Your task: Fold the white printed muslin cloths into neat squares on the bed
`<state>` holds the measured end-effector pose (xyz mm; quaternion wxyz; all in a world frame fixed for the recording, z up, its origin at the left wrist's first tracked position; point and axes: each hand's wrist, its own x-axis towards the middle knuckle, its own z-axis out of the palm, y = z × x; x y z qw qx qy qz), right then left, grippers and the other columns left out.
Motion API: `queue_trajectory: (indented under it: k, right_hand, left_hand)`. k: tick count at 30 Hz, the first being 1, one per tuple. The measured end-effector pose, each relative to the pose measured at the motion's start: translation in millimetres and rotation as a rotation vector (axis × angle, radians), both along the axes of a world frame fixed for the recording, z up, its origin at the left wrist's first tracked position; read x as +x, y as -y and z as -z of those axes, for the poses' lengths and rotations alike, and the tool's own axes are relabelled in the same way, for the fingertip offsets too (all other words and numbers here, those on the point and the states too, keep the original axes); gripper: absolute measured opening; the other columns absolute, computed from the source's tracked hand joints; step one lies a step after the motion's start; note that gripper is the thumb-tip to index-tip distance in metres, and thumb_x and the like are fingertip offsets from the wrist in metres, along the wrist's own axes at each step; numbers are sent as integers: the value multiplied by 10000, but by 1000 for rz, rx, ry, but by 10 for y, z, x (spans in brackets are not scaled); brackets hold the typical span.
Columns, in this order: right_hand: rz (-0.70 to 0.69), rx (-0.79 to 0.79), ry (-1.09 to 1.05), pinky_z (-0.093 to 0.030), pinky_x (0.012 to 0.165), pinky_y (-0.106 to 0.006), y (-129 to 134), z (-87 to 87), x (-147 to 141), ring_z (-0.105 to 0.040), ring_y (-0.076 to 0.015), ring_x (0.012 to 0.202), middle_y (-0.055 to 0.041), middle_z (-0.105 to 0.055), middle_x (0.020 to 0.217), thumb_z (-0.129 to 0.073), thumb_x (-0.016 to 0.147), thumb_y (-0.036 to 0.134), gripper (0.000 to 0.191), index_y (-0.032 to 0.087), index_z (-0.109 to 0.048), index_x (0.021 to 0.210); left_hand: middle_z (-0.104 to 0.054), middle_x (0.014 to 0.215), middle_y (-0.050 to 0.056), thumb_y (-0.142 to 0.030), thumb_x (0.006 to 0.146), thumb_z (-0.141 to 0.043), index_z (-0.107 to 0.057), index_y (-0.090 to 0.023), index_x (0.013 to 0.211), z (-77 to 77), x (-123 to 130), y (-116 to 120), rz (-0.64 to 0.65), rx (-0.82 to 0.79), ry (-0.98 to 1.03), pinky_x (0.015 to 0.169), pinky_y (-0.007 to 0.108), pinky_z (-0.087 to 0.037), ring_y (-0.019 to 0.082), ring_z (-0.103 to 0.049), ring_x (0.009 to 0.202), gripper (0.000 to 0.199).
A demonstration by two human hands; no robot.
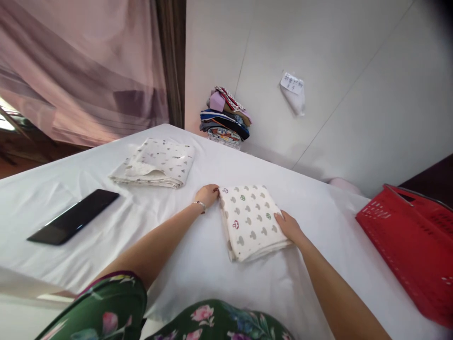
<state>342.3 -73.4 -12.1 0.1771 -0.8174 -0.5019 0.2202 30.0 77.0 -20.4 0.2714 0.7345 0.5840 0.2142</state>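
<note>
A folded white cloth (252,217) printed with grey mushrooms, plus a few green and red ones, lies on the white-covered table in front of me. My left hand (208,195), with a bracelet at the wrist, is closed in a pinch at its far left corner. At the right edge, my right hand (288,225) grips the cloth, thumb on top; the other fingers are partly hidden. Further back on the left lies a second folded cloth (159,163), white with a small scattered print, one layer of its near edge slightly raised.
A black flat panel (74,217) rests on the table (198,264) at the left. On the right stands a red plastic basket (406,250). A stack of folded clothes (226,118) is against the wall beyond the table. Pink curtains (88,61) hang at the left.
</note>
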Motion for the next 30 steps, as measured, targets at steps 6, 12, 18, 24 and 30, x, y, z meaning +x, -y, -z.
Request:
queue_trajectory:
  k: [6,12,18,24,30]
  right_hand:
    - [-53,22,251,-313,1008,-450,-86,-140,-89,-430,-319,1218,-172,-469,1327,-451,833,425,625,131,-363,1377]
    - [-456,198,392,-123,1107,-413,-527,-217,-440,-101,-225,1389,-88,-182,1505,-344,887,383,595,144,-247,1423]
    - [-472,8,390,-62,1101,-449,-764,-8,-418,-16,-198,1399,-61,-67,1524,-223,899,553,672,176,-154,1451]
    - [-481,2,400,-65,1101,-452,-771,24,-372,15,-185,1399,-60,-51,1526,-198,899,569,684,180,-121,1456]
    - [-453,-7,382,-80,1090,-501,-565,-114,-534,-66,-235,1395,-71,-121,1517,-281,905,510,609,199,-242,1428]
  left_hand:
    - [-572,1240,43,-296,830,-396,-558,-219,1176,-163,125,81,-46,112,48,963,306,-406,204,-531,1101,390]
    - [-356,1439,96,-488,825,-437,-447,-160,1299,-154,564,249,295,301,-103,1125,426,-149,257,-229,1357,576]
    - [-287,1471,115,-559,831,-350,-365,-146,1362,15,605,248,290,267,-241,1123,453,-76,278,-173,1373,672]
    - [-295,1470,98,-557,833,-345,-348,-168,1372,29,592,259,283,287,-259,1122,441,-64,266,-180,1371,665]
    - [-284,1473,112,-553,834,-353,-345,-153,1371,9,568,212,309,258,-251,1117,452,-74,266,-180,1371,670]
